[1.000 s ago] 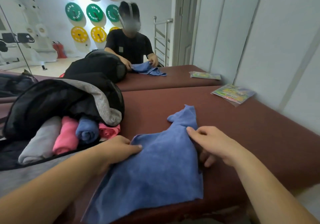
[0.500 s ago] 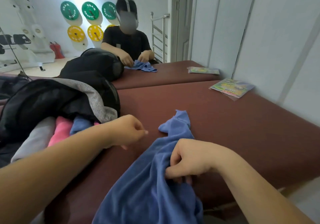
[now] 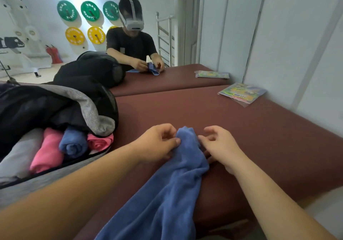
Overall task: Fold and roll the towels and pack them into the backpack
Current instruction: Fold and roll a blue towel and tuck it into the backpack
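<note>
Nearest me, the blue towel (image 3: 176,174) is bunched into a loose rope. Its lower part hangs off the near edge of the desk (image 3: 259,137) and its far end lies on the top between both hands.

The left hand (image 3: 159,145) has thumb and curled fingers pinched on that far end. The right hand (image 3: 219,146) sits just beside the cloth with thumb and forefinger apart. Its lower fingers are pressed against or under the towel's side, and I cannot tell whether they grip.

My read: this is the fold step, barely begun, because the towel is crumpled, not flat. To do it well I'd:
- drag the whole length up onto the desk
- find two corners, one per hand, and spread it flat
- smooth it, then fold into a narrow strip
- roll tight from one end with the edges lined up, so it matches the others

To the left, the backpack (image 3: 55,106) lies open on its side. It holds a grey roll (image 3: 18,156), a pink roll (image 3: 48,150), a blue roll (image 3: 73,143) and another pink roll (image 3: 100,141), side by side and touching. There looks to be some room left, but it's hard to judge.

Further right, a colourful packet (image 3: 241,93) lies near the wall, well apart from the work. A mirror (image 3: 148,35) stands at the back.
</note>
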`<state>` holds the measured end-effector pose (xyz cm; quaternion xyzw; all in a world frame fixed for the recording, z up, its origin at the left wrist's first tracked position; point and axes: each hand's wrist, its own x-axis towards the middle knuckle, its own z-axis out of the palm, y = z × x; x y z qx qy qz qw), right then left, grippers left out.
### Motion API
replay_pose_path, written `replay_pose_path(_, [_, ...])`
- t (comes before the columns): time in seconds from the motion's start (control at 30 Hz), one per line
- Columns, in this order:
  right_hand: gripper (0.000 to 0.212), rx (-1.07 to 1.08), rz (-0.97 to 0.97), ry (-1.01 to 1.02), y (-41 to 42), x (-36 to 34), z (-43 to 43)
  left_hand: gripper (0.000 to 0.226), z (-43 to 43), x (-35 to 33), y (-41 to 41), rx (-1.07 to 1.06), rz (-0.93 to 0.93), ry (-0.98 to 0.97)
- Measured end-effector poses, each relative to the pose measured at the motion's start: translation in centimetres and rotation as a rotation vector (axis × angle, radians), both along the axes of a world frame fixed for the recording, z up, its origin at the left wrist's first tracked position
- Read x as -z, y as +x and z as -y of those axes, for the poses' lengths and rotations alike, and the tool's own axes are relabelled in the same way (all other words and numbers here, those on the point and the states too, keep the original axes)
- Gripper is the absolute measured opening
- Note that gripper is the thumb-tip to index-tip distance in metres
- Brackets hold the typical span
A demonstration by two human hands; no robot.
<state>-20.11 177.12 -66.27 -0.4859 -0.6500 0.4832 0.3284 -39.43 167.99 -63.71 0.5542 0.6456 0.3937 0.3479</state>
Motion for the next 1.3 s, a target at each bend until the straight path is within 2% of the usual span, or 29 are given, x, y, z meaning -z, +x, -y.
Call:
replay_pose_path(0.03, [0.043,-0.035,-0.068,-0.08,-0.1,-0.4,0.3,0.009,0.3,-0.6,0.0,0.03,0.137,0.054])
replay_pose_path(0.1, [0.05,-0.22,-0.184,-0.251,-0.2,-1.4,0.8,0.003,1.0,-1.8,-0.1,0.087,0.402,0.081])
replay_pose_path(0.17, [0.054,-0.372,-0.307,-0.364,-0.3,-1.8,1.2,0.005,1.5,-2.8,0.0,0.104,0.514,0.055])
replay_pose_path(0.3, [0.043,-0.386,-0.506,-0.46,-1.1,-1.9,1.7,0.007,1.7,-3.0,-1.1,-0.036,0.436,0.073])
replay_pose_path(0.4, [0.034,-0.418,-0.609,-0.519,-1.2,-2.5,2.0,0.008,2.3,-2.9,-2.5,-0.008,0.465,0.023])
replay_pose_path(0.47, [0.027,-0.311,-0.641,-0.511,-1.6,-2.5,2.2,0.007,2.5,-2.8,-2.9,-0.011,0.47,-0.002])
replay_pose_path(0.5, [0.02,-0.211,-0.654,-0.466,-1.9,-2.4,2.2,0.01,2.4,-2.7,-3.0,-0.077,0.393,0.004])
replay_pose_path(0.53, [0.015,-0.097,-0.625,-0.369,-2.1,-2.3,2.0,0.012,2.4,-2.7,-3.3,-0.17,0.258,0.017])
replay_pose_path(0.6, [0.015,0.15,-0.451,-0.054,-1.9,-2.2,1.4,0.011,2.2,-2.5,-4.0,-0.336,-0.026,0.036])
replay_pose_path(0.63, [0.016,0.259,-0.363,0.102,-1.6,-2.4,1.2,0.009,2.0,-2.3,-4.6,-0.393,-0.111,0.042])
replay_pose_path(0.7, [0.015,0.365,-0.217,0.336,-1.0,-2.9,0.9,0.007,1.7,-2.1,-5.7,-0.477,-0.187,0.066])
replay_pose_path(0.77, [0.023,0.367,-0.066,0.498,-0.9,-3.3,0.6,0.007,1.3,-2.3,-6.4,-0.526,-0.211,0.094])
replay_pose_path(0.93, [0.048,0.318,0.341,0.727,-3.6,-6.8,-1.7,0.007,-1.7,-4.9,-8.1,-0.571,-0.248,0.231])
replay_pose_path(1.0, [0.058,0.161,0.545,0.741,-5.6,-8.4,-3.7,0.004,-3.4,-5.9,-9.7,-0.62,-0.288,0.25])
replay_pose_path(1.03, [0.062,0.059,0.637,0.676,-6.4,-8.9,-4.7,0.006,-3.9,-6.1,-10.6,-0.636,-0.329,0.199])
replay_pose_path(1.1, [0.064,-0.09,0.785,0.504,-7.1,-8.6,-6.4,0.032,-4.5,-5.5,-12.0,-0.599,-0.462,0.004])
replay_pose_path(1.17, [0.064,-0.143,0.835,0.437,-6.5,-7.5,-6.9,0.056,-4.3,-4.6,-12.0,-0.508,-0.564,-0.102])
replay_pose_path(1.2, [0.062,-0.159,0.828,0.448,-6.1,-6.8,-6.5,0.06,-4.0,-4.2,-11.6,-0.437,-0.594,-0.095])
replay_pose_path(1.3, [0.041,-0.273,0.838,0.469,-5.2,-4.8,-3.3,0.048,-2.3,-2.8,-9.5,-0.211,-0.715,-0.12])
